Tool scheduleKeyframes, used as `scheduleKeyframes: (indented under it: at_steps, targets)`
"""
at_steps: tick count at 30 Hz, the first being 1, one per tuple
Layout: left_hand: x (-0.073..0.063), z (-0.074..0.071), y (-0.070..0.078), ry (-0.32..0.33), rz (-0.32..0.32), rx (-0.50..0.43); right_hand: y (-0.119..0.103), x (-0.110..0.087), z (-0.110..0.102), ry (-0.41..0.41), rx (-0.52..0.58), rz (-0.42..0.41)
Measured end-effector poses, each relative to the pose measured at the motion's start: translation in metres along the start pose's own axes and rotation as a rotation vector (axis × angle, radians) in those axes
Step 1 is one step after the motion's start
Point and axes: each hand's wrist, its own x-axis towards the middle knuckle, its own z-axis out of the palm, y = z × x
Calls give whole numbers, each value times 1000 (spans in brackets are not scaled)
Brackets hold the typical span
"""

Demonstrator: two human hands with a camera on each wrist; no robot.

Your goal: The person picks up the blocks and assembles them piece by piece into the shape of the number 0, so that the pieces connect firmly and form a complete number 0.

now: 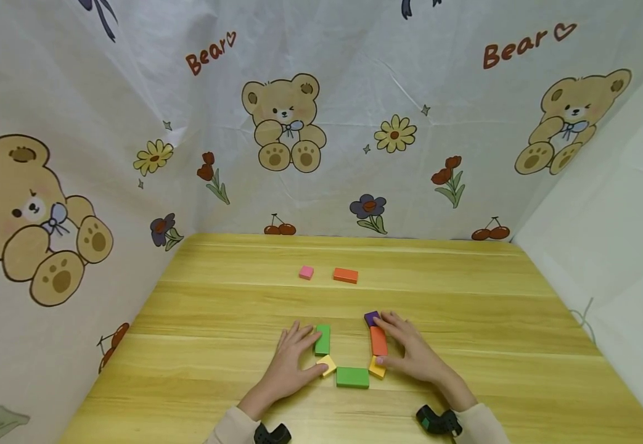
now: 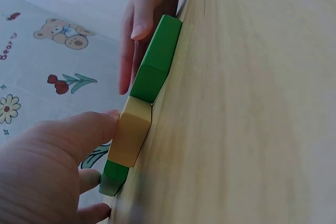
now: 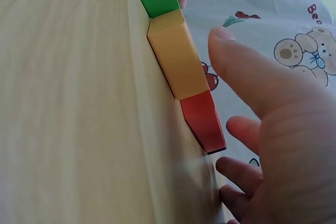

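Note:
Several small blocks form a U on the table in the head view. On its left side are a green block (image 1: 323, 341) and a pale yellow block (image 1: 329, 362). My left hand (image 1: 286, 368) has its fingertips at the green block and its thumb on the yellow one. A second green block (image 1: 352, 377) lies crosswise at the bottom. An orange-yellow block (image 1: 377, 370), a red-orange block (image 1: 378, 341) and a purple block (image 1: 371, 318) make up the right side. My right hand (image 1: 417, 356) spreads beside them, index fingertip by the purple block, thumb over the orange-yellow one.
Farther back on the wooden table (image 1: 232, 283) lie a pink cube (image 1: 306, 272) and a red-orange block (image 1: 346, 275). A bear-print cloth (image 1: 332, 203) hangs behind the table and along its left. A white panel (image 1: 621, 259) stands on the right.

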Motion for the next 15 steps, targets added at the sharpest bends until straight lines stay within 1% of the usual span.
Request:
scheduleKeyframes:
  at_steps: [5, 15]
  targets:
    - [-1, 0, 0, 5, 5, -4, -2, 0, 1, 1, -24, -11]
    - [1, 1, -2, -4, -3, -2, -3, 0, 0, -5, -38, 1]
